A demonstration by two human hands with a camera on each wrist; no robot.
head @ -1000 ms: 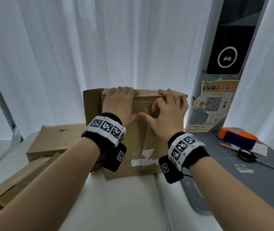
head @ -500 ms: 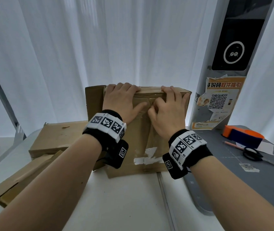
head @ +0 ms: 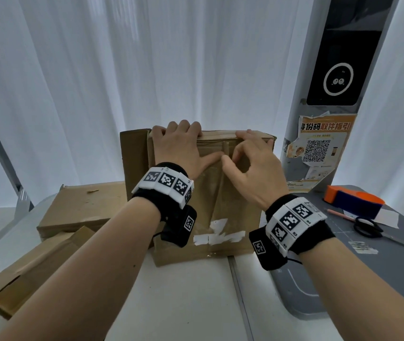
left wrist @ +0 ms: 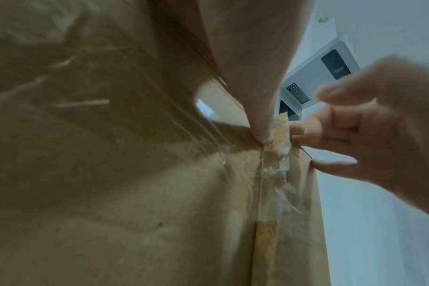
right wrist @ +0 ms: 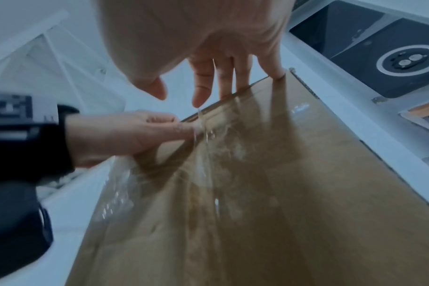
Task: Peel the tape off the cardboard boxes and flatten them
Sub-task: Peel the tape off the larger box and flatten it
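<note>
A brown cardboard box (head: 233, 200) stands upright on the white table (head: 183, 303). Clear tape (head: 217, 183) runs down its front seam, with white label scraps low on the face. My left hand (head: 178, 148) grips the top edge, fingers curled over it and thumb pressed on the front beside the seam. My right hand (head: 252, 166) rests its fingers on the top edge to the right. In the right wrist view its index fingertip touches a lifted strand of tape (right wrist: 202, 120), with the thumb held apart. The left wrist view shows the torn tape end (left wrist: 280, 127) standing up beside my left thumb.
Two flattened boxes (head: 83, 207) (head: 23, 271) lie on the left. On the grey mat (head: 368, 279) to the right sit an orange and blue tape dispenser (head: 353, 203), scissors (head: 368, 227) and a pencil (head: 338, 214). A pillar with a QR poster (head: 319, 148) stands behind the box.
My right hand has lifted off the box face and its index finger has curled in at the tape's top end. The left hand keeps its hold on the top edge.
</note>
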